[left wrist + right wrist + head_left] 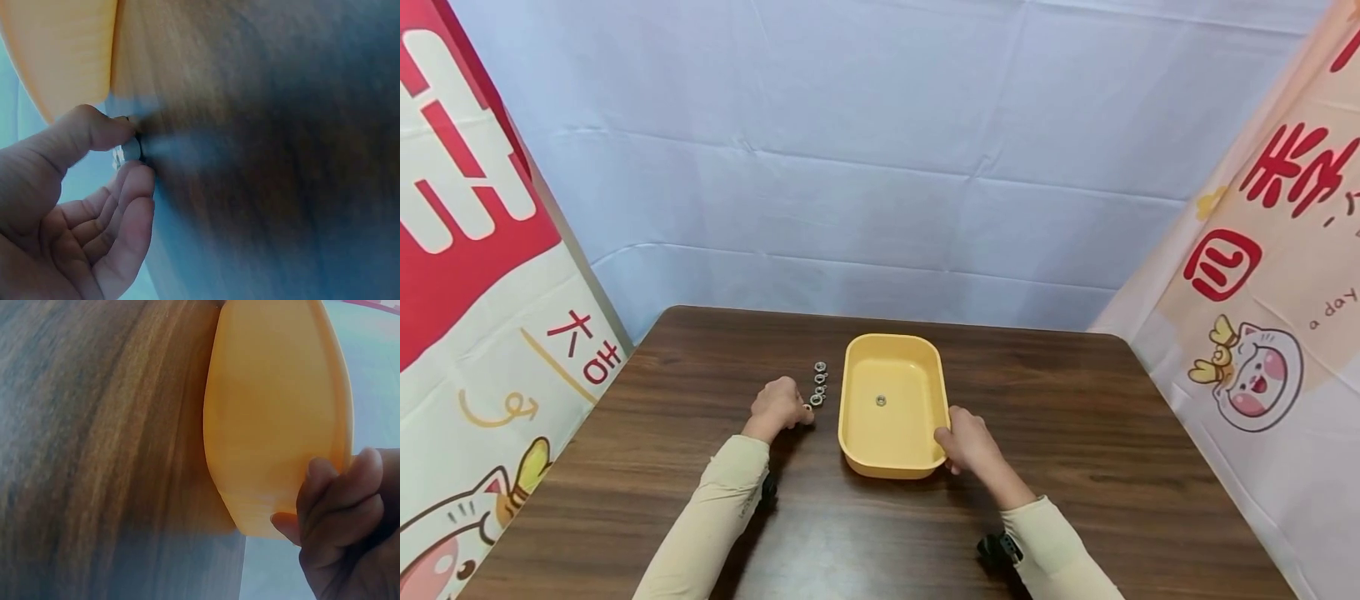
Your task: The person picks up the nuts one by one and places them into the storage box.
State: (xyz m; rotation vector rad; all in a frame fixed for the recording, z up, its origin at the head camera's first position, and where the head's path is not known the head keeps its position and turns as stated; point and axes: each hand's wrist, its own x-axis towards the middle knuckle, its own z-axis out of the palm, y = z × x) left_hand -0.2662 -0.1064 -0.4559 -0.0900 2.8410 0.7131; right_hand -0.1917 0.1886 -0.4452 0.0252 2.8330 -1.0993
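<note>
A yellow tray point(891, 472) stands on the table with one small metal nut point(881, 401) on its floor. Left of it, several similar metal pieces point(820, 367) form a short row. My left hand point(781, 406) is at the near end of that row; in the left wrist view the thumb and index finger of my left hand point(81, 187) pinch a small metal piece point(130, 150). My right hand point(972, 442) grips the tray's near right rim, and in the right wrist view my right hand point(344, 519) has its fingers against the tray's side point(275, 412).
The dark wooden table point(1075, 433) extends to both sides of the tray. Behind it hangs a pale cloth point(880, 167), with printed cloths point(1262, 375) at the left and right sides.
</note>
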